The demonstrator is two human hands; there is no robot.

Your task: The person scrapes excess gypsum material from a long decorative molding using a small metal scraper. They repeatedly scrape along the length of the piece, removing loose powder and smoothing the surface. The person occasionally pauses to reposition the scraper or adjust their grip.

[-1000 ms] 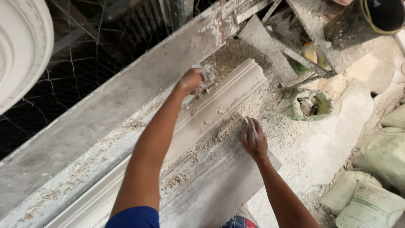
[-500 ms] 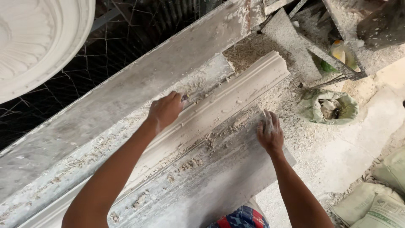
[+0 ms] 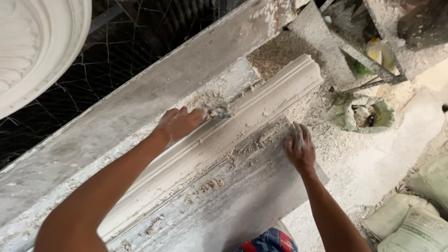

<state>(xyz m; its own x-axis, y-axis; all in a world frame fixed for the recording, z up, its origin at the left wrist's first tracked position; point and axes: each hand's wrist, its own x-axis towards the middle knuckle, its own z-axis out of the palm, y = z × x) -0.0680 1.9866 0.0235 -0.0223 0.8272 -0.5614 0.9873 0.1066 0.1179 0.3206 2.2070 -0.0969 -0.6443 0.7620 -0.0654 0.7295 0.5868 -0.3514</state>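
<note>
A small plaster-caked scraping tool (image 3: pixel 218 112) is pinched in the curled fingers (image 3: pixel 193 115) of the left hand (image 3: pixel 179 123), its tip set against the upper edge of the plaster cornice moulding (image 3: pixel 242 126) at centre frame. Half a second ago that hand was placed lower left along the moulding; it has been moved up toward the far end, so the scraping seems to be carried along the length. The right hand (image 3: pixel 299 148) is laid flat, fingers together, on the dusty board (image 3: pixel 242 200) just below the moulding, among plaster crumbs (image 3: pixel 252 142). A ceiling rosette (image 3: pixel 32 51) fills the upper left.
</note>
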